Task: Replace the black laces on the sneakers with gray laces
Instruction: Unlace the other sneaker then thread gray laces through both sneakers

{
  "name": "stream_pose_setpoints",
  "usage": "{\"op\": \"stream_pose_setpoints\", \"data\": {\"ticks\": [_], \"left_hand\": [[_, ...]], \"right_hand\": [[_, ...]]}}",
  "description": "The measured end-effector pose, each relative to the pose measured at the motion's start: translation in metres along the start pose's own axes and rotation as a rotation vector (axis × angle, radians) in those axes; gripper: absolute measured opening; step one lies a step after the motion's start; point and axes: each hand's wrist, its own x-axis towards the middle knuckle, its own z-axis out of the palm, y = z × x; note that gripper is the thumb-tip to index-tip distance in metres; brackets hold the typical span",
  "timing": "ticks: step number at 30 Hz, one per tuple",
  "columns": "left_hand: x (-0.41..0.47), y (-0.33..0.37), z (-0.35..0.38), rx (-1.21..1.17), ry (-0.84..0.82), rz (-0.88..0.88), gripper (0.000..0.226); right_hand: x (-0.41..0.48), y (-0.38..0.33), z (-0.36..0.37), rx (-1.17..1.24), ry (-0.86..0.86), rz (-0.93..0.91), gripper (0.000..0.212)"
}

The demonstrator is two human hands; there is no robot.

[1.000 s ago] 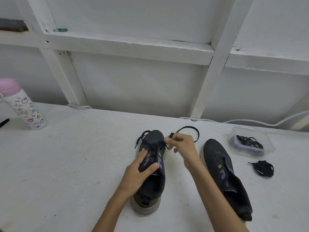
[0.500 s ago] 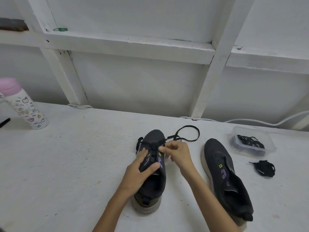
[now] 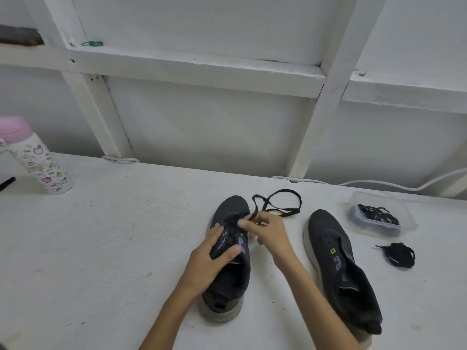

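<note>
Two black sneakers stand on the white table. My left hand (image 3: 211,257) grips the tongue area of the left sneaker (image 3: 228,279), thumb across the top. My right hand (image 3: 265,229) pinches a black lace (image 3: 280,202) near the front eyelets; the rest of the lace loops on the table beyond the toe. The right sneaker (image 3: 338,263) lies unlaced to the right, untouched. A clear plastic tub (image 3: 381,214) holds dark laces. A bundle of black lace (image 3: 399,255) lies in front of the tub.
A pink-lidded bottle (image 3: 38,160) with a fruit print stands at the far left. A white cable (image 3: 379,184) runs along the wall behind the table. White wooden beams back the table.
My right hand dropped from above the toe to the front eyelets with the lace, and the loop now lies more to the right. My left hand has kept its hold.
</note>
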Motion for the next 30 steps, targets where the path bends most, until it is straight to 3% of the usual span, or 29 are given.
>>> {"op": "stream_pose_setpoints", "data": {"ticks": [6, 11, 15, 22, 26, 30], "left_hand": [[0.0, -0.001, -0.001, 0.009, -0.005, -0.009, 0.09], [0.0, 0.0, -0.001, 0.012, -0.007, -0.013, 0.089], [0.0, 0.001, -0.001, 0.007, -0.002, -0.009, 0.086], [0.0, 0.002, 0.0, 0.002, 0.007, -0.011, 0.087], [0.0, 0.0, -0.001, 0.013, -0.009, -0.02, 0.089], [0.0, 0.0, -0.001, -0.015, -0.007, -0.027, 0.091]], "right_hand": [[0.008, -0.008, -0.004, 0.007, 0.025, -0.073, 0.025], [0.016, -0.031, -0.021, 0.272, 0.046, -0.061, 0.025], [0.018, -0.03, -0.026, 0.348, 0.063, -0.039, 0.02], [-0.001, 0.002, -0.006, -0.015, -0.108, 0.046, 0.01], [0.005, -0.011, -0.008, 0.019, 0.01, -0.025, 0.006], [0.017, -0.045, -0.029, 0.266, 0.208, -0.105, 0.011]]}}
